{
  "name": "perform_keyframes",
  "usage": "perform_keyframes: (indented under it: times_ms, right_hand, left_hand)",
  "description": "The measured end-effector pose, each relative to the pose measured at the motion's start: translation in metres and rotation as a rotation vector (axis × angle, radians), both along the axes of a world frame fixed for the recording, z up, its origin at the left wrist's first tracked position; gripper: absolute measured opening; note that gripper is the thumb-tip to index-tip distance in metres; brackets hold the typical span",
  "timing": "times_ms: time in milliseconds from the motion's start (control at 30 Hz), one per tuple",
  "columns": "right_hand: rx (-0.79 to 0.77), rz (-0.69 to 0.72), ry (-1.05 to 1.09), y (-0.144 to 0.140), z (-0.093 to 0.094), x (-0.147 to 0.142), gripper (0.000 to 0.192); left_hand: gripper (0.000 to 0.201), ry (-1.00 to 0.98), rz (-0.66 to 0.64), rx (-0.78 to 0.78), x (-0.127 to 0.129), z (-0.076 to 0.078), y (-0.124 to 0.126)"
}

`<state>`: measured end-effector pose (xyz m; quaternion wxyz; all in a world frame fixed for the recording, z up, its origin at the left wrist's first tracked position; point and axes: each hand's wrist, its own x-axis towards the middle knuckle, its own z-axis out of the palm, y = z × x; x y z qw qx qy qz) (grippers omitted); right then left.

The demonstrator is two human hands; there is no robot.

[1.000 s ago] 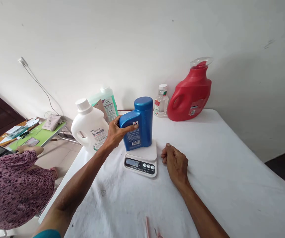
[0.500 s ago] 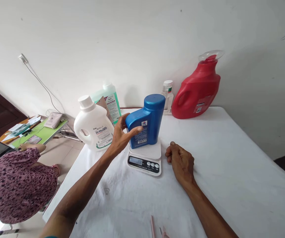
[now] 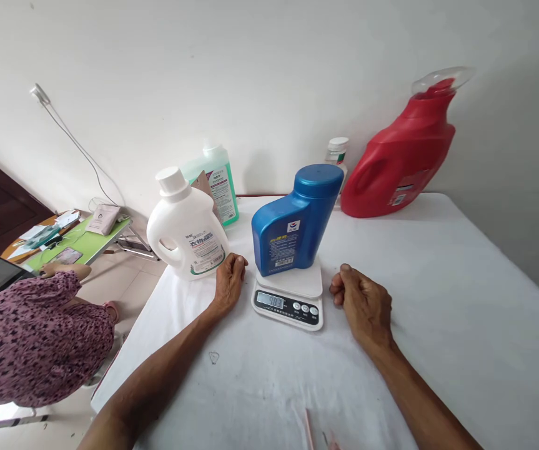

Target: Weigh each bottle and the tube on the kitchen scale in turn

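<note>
A blue plastic bottle stands upright on a small white kitchen scale, whose display shows digits. My left hand rests on the white tablecloth just left of the scale, fingers curled, holding nothing. My right hand lies loosely closed on the cloth just right of the scale, also with nothing in it. Neither hand touches the bottle.
A white detergent jug stands left of the scale, a green bottle behind it. A small clear bottle and a big red jug stand by the wall. A person in a patterned sleeve sits at left.
My left hand let go of the blue bottle and dropped to the cloth beside the scale. The bottle now stands alone on the scale. The view shifted left.
</note>
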<state>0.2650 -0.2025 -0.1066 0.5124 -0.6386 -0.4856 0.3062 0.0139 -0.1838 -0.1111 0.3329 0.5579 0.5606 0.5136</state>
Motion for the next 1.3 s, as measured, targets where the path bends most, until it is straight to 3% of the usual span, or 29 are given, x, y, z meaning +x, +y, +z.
perform_keyframes:
  times_ms: [100,633,1300]
  right_hand:
    - [-0.009,0.001,-0.003,0.001,-0.001,0.0,0.061]
    - [-0.072,-0.026,-0.023,0.001,-0.002,-0.001,0.051]
    - [-0.055,-0.001,-0.008,0.0,-0.003,0.001,0.051]
  left_hand:
    - [0.044,-0.017,-0.033,-0.059,-0.002,0.0,0.002]
    - [0.04,-0.033,-0.098,-0.075,-0.004,-0.007,0.007]
    - [0.041,0.02,-0.101,-0.061,-0.001,0.005,0.002]
